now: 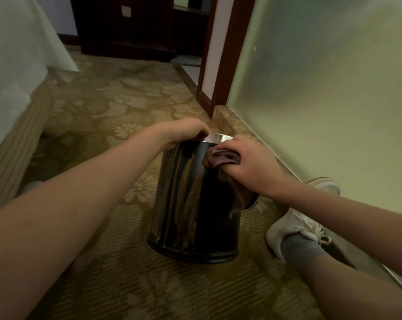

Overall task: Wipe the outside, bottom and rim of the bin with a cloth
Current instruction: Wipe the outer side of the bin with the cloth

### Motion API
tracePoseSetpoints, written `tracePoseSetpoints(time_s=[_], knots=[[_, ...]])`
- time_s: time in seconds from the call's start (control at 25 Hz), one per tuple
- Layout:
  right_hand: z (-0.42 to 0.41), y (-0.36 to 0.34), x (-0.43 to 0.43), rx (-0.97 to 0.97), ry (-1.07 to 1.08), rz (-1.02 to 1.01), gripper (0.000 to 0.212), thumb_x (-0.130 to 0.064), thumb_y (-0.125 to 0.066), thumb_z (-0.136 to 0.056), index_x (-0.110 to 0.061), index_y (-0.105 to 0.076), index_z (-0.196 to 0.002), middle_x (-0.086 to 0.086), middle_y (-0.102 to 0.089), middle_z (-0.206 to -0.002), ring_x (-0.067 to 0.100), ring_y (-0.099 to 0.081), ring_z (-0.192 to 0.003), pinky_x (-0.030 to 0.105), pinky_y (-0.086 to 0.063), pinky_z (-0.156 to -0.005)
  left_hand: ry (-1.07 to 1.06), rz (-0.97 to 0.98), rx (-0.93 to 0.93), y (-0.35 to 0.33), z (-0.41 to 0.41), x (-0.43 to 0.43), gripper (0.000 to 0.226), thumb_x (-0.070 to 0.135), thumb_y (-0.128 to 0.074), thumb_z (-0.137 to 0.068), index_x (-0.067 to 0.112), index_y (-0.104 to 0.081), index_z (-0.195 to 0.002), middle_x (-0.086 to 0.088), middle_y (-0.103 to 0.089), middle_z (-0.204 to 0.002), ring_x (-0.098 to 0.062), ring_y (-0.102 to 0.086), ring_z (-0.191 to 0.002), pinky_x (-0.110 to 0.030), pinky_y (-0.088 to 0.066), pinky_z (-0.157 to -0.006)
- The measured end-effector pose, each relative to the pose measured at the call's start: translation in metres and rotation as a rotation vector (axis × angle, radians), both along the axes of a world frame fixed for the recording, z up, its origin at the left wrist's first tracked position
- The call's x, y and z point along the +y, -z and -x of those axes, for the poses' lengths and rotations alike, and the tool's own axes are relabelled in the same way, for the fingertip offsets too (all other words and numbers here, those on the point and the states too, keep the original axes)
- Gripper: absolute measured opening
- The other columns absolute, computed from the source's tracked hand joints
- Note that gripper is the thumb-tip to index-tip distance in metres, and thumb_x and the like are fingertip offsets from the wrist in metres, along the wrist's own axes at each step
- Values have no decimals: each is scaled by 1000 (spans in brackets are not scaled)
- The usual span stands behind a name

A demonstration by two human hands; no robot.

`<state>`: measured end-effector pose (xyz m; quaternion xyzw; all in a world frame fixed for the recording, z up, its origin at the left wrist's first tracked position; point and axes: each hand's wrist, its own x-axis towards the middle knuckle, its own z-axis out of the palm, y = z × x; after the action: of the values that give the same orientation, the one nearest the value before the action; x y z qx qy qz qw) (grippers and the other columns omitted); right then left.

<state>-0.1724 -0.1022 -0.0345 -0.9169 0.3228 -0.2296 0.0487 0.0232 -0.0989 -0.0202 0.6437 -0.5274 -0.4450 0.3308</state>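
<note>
A glossy black bin (190, 204) with a silver rim (215, 137) lies tilted on the carpet, its base toward me and its rim pointing away. My left hand (183, 135) grips the rim at its upper left edge. My right hand (248, 162) holds a bunched purple-grey cloth (220, 159) and presses it against the bin's side just below the rim. The inside of the bin is hidden.
A frosted glass wall (322, 88) runs along the right, with a dark wooden door frame (220, 65) beyond it. A bed with white sheets (17, 65) stands at the left. My white shoe (294, 225) rests right of the bin on the patterned carpet (130, 107).
</note>
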Motion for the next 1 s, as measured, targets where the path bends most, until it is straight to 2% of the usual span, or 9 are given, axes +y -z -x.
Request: tracePoseSetpoints(time_s=[0.16, 0.32, 0.4, 0.52, 0.6, 0.68, 0.8, 0.92, 1.0], knots=[[5, 34, 29, 140, -127, 228, 40, -47, -48, -79, -32, -67, -110, -5, -57, -101, 20, -62, -90, 35, -52, -56, -31, -12, -131, -12, 1, 7, 19, 20, -44, -95, 10, -61, -93, -11, -58, -88, -19, -55, -74, -27, -47, -56], [21, 76, 74, 404, -459, 152, 35, -44, -55, -82, -33, -63, -114, -7, -54, -108, 14, -59, -92, 31, -51, -53, 37, -6, -262, -18, -6, 15, 35, 21, -41, -98, 2, -62, -118, -15, -63, -110, -17, -57, -86, -25, -41, -67], [20, 74, 78, 503, -520, 42, 35, -44, -55, -84, -37, -60, -118, -9, -53, -111, 13, -59, -96, 32, -53, -61, 46, 1, -288, -20, -4, 17, 36, 22, -41, -98, 2, -61, -121, -15, -62, -113, -15, -56, -86, -25, -40, -69], [19, 48, 57, 305, -385, -273, 41, -56, -52, -80, -43, -63, -117, -16, -56, -106, 4, -60, -94, 33, -54, -78, 61, 33, -333, -18, 1, 16, 33, 19, -39, -100, 1, -63, -113, -8, -60, -101, -16, -54, -85, -24, -41, -68], [20, 27, 32, 12, -228, -244, 41, -58, -52, -76, -43, -66, -111, -16, -58, -98, 3, -59, -88, 29, -51, -75, 38, 79, -315, -16, 2, 14, 25, 14, -40, -100, 9, -64, -97, 1, -57, -90, -14, -54, -85, -20, -42, -65], [18, 8, 8, -105, -109, -89, 36, -51, -56, -78, -41, -65, -112, -14, -57, -97, 7, -57, -85, 28, -47, -70, -2, 103, -208, -14, 3, 15, 20, 8, -42, -98, 12, -61, -95, 4, -57, -82, -4, -59, -73, -10, -43, -58], [4, -1, -9, -5, -36, 113, 34, -43, -61, -85, -40, -63, -119, -9, -56, -104, 13, -58, -87, 27, -40, -64, -71, 96, -92, -13, 3, 19, 19, 5, -43, -97, 8, -61, -101, 0, -59, -79, 7, -58, -53, -5, -42, -48], [3, 20, 6, 59, -36, 95, 36, -43, -59, -88, -42, -58, -123, -10, -52, -109, 12, -57, -95, 27, -40, -64, -103, 72, -77, -12, 0, 19, 26, 10, -43, -98, 5, -63, -114, -3, -64, -92, -6, -61, -76, -7, -45, -50], [18, 44, 27, 93, -151, 78, 33, -44, -59, -87, -42, -58, -120, -11, -51, -107, 9, -57, -92, 26, -46, -60, -114, 51, -99, -11, -2, 17, 29, 16, -43, -99, 9, -63, -119, -4, -65, -103, -9, -60, -84, -12, -47, -54]])
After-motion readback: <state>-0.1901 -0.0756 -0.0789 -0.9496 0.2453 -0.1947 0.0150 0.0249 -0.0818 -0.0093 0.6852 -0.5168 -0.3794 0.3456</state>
